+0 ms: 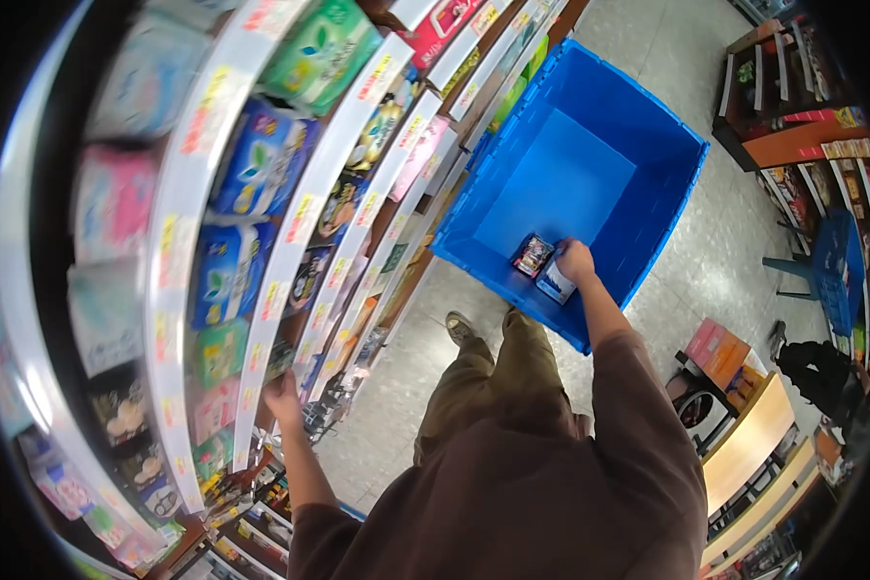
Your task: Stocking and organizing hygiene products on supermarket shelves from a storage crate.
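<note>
My right hand point(575, 261) is inside a large blue plastic crate point(634, 119), gripping the top of a blue-and-white packet point(555, 283). The packet is at the crate's near end. Close beside it lies a dark, multicoloured packet point(533, 255). My left hand point(283, 396) is at the shelving on the left, by a small dark-green package point(280, 360) on a shelf. Its fingers are partly hidden, so I cannot tell whether they hold the package or only touch it.
Shelves with white price rails point(312, 196) rise on the left, stocked with blue packs point(232, 272) and a green pack point(324, 58). A blue stool point(834, 272) stands at right. Another person in dark clothing point(819, 384) is farther right, near a light wooden counter point(750, 446).
</note>
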A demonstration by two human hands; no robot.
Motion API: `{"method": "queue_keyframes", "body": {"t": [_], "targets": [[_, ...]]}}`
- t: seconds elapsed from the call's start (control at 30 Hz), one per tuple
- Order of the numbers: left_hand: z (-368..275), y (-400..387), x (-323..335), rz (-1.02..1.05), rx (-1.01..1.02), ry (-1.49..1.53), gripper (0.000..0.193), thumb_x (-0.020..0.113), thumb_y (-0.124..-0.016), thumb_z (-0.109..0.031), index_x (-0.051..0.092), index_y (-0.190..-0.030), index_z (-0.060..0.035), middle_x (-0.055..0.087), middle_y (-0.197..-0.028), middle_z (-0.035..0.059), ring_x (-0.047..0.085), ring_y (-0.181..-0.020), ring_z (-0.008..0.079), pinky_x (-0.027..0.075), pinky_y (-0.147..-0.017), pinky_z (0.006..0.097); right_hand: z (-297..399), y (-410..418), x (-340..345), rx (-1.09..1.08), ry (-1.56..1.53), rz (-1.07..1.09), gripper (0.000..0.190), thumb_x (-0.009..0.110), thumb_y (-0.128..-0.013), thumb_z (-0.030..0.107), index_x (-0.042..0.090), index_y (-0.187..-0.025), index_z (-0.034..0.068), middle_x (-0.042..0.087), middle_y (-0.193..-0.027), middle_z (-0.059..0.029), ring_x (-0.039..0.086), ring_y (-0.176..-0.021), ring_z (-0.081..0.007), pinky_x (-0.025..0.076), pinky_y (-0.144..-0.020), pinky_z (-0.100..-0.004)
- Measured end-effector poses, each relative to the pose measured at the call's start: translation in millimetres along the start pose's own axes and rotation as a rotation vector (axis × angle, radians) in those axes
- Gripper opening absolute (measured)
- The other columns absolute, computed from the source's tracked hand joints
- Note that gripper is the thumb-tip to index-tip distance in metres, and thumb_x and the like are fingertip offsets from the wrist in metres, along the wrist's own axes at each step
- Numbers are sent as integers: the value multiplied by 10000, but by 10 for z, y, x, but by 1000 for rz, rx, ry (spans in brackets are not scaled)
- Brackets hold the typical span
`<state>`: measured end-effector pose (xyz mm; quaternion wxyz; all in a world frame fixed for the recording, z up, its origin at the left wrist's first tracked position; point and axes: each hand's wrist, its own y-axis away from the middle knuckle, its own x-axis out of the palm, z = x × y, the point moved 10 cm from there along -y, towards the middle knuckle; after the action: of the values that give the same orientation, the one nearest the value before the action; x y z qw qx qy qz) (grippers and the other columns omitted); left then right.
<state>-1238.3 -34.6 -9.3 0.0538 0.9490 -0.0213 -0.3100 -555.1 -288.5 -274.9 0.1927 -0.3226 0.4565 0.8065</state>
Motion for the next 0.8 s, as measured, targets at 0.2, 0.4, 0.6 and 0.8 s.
{"method": "queue_keyframes", "body": {"t": [0.2,0.4,0.6,0.8], "targets": [[-495,1074,52,-378,43,-537,530,589,-831,28,416,-1332,43,517,-1306,223,517,-1223,339,409,-1033,414,-42,-620,591,10,159,259,561,661,-777,151,560,-1325,90,603,-1303,-171,572,-1211,-323,467,-1021,-401],[-611,2268,1606,322,-116,-579,430,647,-781,0,546,-1197,-25,584,-1199,161,580,-1108,316,462,-947,384,-273,-1073,1323,-72,203,344,838,704,-746,216,337,-1481,50,481,-1435,-177,464,-1326,-335,406,-1089,-395],[-1020,2571,2463,639,-111,-340,305,680,-814,-72,618,-1112,-45,653,-1090,174,629,-1046,352,507,-893,405,55,-896,987,-67,451,352,826,716,-741,309,367,-1445,57,480,-1435,-137,456,-1322,-332,425,-1056,-430],[-1056,2145,2288,518,-171,-301,211,659,-858,-103,660,-1056,-30,693,-981,139,686,-919,273,535,-813,362,504,-624,250,-71,346,322,667,810,-647,397,621,-1187,55,598,-1266,-125,563,-1178,-328,478,-979,-421]]}}
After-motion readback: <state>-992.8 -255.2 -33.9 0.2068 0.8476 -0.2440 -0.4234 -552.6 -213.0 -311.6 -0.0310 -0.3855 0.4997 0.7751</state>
